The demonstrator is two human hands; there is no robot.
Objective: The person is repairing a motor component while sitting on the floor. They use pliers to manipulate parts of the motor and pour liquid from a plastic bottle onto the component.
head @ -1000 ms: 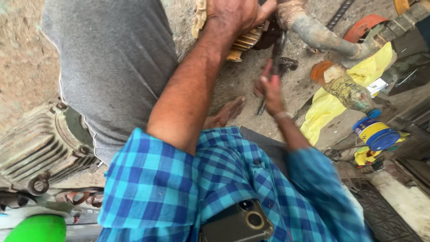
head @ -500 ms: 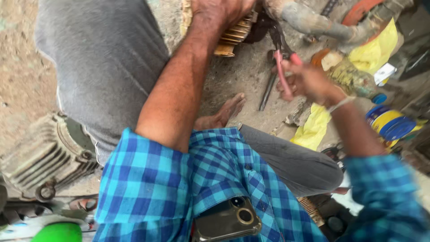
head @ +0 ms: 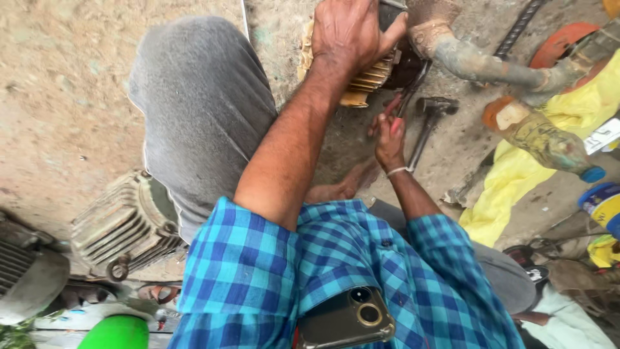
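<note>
My left hand [head: 352, 32] is clamped over the top of a yellowish finned motor [head: 368, 81] that lies on the dirt floor. Just below it, my right hand [head: 391, 136] grips a pair of red-handled pliers [head: 403, 106], whose tip points up at the motor's dark end. The hand hides most of the tool. A hammer [head: 429, 113] lies on the ground right beside the pliers. My grey-trousered knee [head: 200, 110] is raised to the left of my left arm.
A rusty pipe assembly [head: 484, 61] runs right from the motor over a yellow cloth [head: 516, 187]. A grey finned motor housing [head: 123, 226] sits at lower left, above a green object [head: 116, 333]. A blue and yellow spool [head: 600, 200] is at the right edge. A phone [head: 345, 320] rides in my shirt pocket.
My right hand, which had lifted out to the right with the pliers, has come back in close under the motor. My left hand has stayed on the motor.
</note>
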